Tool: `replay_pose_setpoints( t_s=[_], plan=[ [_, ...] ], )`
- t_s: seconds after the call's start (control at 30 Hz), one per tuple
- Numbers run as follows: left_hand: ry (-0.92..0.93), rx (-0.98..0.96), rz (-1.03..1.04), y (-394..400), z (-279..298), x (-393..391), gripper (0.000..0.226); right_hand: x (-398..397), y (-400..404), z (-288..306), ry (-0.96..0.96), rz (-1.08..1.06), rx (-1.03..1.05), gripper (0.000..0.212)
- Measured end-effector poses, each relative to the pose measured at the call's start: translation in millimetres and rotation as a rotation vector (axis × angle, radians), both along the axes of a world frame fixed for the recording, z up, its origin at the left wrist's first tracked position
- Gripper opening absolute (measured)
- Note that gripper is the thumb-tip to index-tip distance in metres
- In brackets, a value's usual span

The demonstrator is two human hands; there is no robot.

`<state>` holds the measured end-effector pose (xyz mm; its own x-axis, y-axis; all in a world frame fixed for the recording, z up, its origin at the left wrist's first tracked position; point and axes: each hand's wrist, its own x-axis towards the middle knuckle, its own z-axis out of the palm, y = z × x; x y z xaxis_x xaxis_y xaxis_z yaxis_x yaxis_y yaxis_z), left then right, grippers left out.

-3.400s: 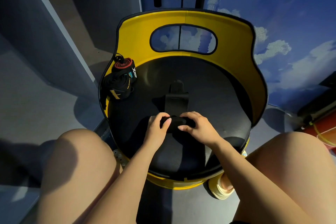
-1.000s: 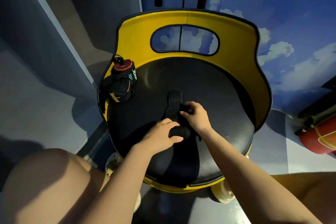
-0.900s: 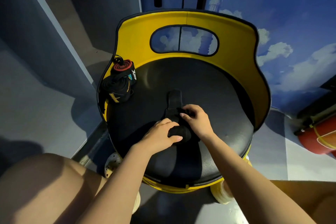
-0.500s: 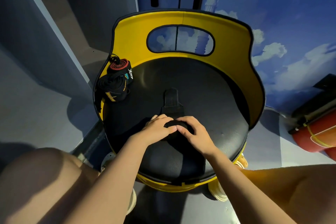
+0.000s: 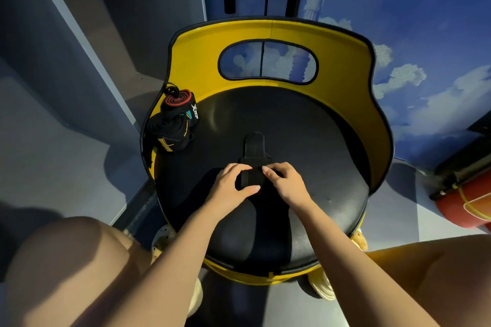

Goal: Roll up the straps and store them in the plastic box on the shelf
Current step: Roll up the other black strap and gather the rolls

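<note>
My left hand [image 5: 230, 186] and right hand [image 5: 286, 185] pinch the half-rolled black strap [image 5: 252, 177] mid-seat [image 5: 305, 141]; its loose tail lies flat ahead. Two rolled straps [image 5: 176, 121] sit at the seat's left edge. My fingers hide the roll's ends.

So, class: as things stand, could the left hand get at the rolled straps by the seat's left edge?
Probably yes. The rolled straps lie uncovered on the seat, with bare seat between them and the left hand. But that hand now grips the black strap and would have to let go first.
</note>
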<state>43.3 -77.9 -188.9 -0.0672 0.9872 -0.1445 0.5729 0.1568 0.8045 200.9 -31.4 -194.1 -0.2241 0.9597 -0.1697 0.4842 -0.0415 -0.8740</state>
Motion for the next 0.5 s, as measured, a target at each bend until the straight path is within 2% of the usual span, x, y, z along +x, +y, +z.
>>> replay_pose_setpoints(
  t_s=[0.23,0.37,0.5],
  plan=[
    [-0.021,-0.135,-0.016,19.9,6.9,-4.0,0.036,6.9,-8.5,-1.0,0.036,0.075,0.238,0.015],
    [-0.032,-0.188,-0.014,27.1,10.5,-3.6,0.04,15.7,-12.3,-6.3,-0.002,0.205,0.252,0.045],
    [-0.034,-0.221,0.015,32.2,12.0,-2.3,0.045,14.3,-1.7,-0.7,-0.067,0.208,0.223,0.049]
  ],
)
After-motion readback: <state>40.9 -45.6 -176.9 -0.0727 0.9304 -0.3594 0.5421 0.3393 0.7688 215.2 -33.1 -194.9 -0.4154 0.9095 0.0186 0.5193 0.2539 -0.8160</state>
